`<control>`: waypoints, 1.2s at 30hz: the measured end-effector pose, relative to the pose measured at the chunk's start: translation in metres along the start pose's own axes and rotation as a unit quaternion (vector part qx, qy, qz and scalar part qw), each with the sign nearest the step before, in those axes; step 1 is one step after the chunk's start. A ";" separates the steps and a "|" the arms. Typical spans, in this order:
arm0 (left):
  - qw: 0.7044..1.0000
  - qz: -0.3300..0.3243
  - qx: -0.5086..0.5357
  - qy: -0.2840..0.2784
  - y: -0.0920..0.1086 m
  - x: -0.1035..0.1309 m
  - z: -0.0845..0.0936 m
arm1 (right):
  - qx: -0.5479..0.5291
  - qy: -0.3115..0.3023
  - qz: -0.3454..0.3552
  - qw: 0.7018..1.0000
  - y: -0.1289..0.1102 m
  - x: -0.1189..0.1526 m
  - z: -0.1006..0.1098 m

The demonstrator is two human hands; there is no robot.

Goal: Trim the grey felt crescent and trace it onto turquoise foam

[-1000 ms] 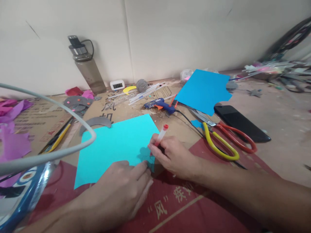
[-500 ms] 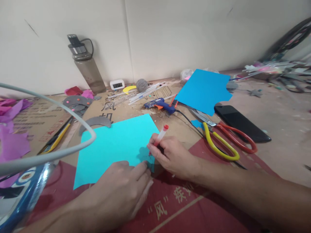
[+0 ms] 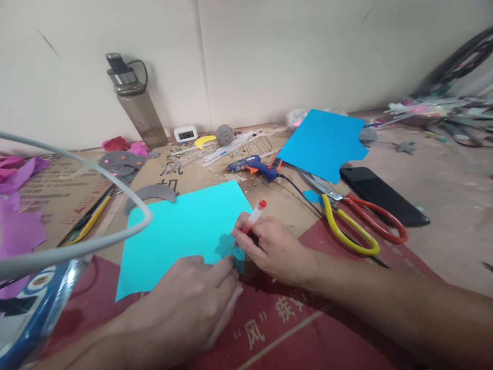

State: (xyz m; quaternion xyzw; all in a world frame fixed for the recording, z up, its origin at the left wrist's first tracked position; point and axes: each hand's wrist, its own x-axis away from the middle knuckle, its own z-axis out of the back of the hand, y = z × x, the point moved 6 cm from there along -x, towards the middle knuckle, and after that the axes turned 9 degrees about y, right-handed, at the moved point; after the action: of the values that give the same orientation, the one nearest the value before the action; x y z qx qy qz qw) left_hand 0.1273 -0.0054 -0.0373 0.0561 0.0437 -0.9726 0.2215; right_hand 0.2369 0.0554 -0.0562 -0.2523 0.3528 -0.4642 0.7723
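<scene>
A turquoise sheet of paper or foam (image 3: 181, 223) lies on printed cardboard. My left hand (image 3: 200, 295) is closed over the sheet's near edge, fingers together and fingertips pressed down near its right corner. What the thumb touches is hidden. My right hand (image 3: 275, 246) is shut on a marker pen (image 3: 254, 216) with a white barrel and red end, tilted with its point down on the sheet. A thin curved dark line shows beside the point, just beyond my left fingertips.
Scissors (image 3: 346, 221) and a black phone (image 3: 379, 198) lie right, under or beside a blue sheet (image 3: 323, 144). A glue gun (image 3: 256, 167) lies behind. A grey cable (image 3: 144, 218) loops at left, near a utility knife (image 3: 90, 218). A bottle (image 3: 142, 115) stands by the wall.
The pen point has shifted slightly to the left on the turquoise sheet, and the barrel tilts a little differently. My left hand stays in place.
</scene>
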 end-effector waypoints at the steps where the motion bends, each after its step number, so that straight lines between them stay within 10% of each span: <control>1: 1.000 0.000 0.001 0.000 0.000 0.000 0.000 | -0.001 0.001 0.002 1.000 0.000 0.000 0.000; 36: 1.000 0.005 0.006 0.004 0.000 0.002 0.000 | 0.006 -0.005 0.012 1.000 -0.001 0.001 -0.001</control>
State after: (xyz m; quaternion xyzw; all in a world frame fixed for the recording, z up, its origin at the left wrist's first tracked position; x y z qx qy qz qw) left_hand 0.1256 -0.0058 -0.0379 0.0621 0.0382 -0.9714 0.2260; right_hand 0.2355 0.0543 -0.0565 -0.2456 0.3489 -0.4558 0.7812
